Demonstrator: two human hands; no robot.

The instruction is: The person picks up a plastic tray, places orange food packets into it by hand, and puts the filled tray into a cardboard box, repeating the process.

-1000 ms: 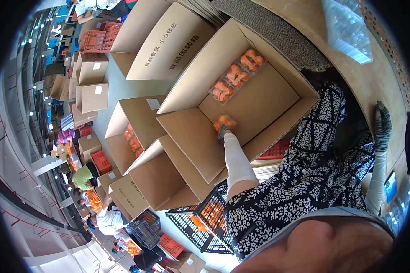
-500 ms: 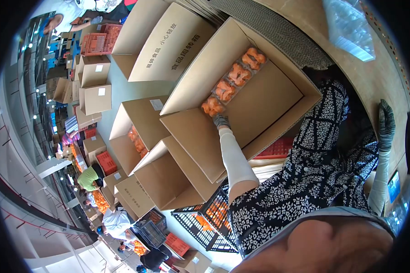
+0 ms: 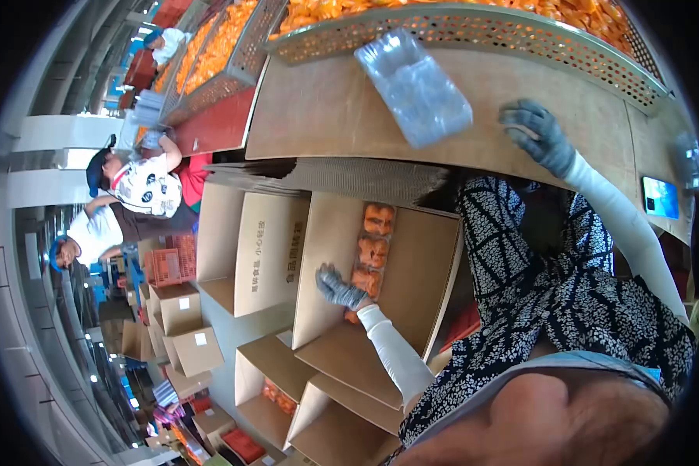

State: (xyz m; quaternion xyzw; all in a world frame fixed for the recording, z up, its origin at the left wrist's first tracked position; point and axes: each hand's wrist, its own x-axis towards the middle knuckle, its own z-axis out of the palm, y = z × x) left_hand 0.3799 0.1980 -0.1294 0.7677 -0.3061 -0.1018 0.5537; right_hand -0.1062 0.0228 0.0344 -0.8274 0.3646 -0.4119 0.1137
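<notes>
A cardboard box stands beside me, with clear trays of orange pieces in a row along one inner side. My left hand, in a grey glove, is over the box beside that row; its fingers are bent and what they hold, if anything, cannot be made out. Above the wooden table my right hand, gloved too, has its fingers apart with nothing between them. Near it lies a clear plastic tray, showing no orange pieces inside.
Perforated metal trays of orange pieces line the table's far edge. A phone lies at the right. Flattened cardboard stands between table and box. Other people, open boxes and a red crate are at the left.
The view has turned toward the table. My left hand has risen from the trays inside the box to its side. My right hand has moved out over the table, and its fingers have spread.
</notes>
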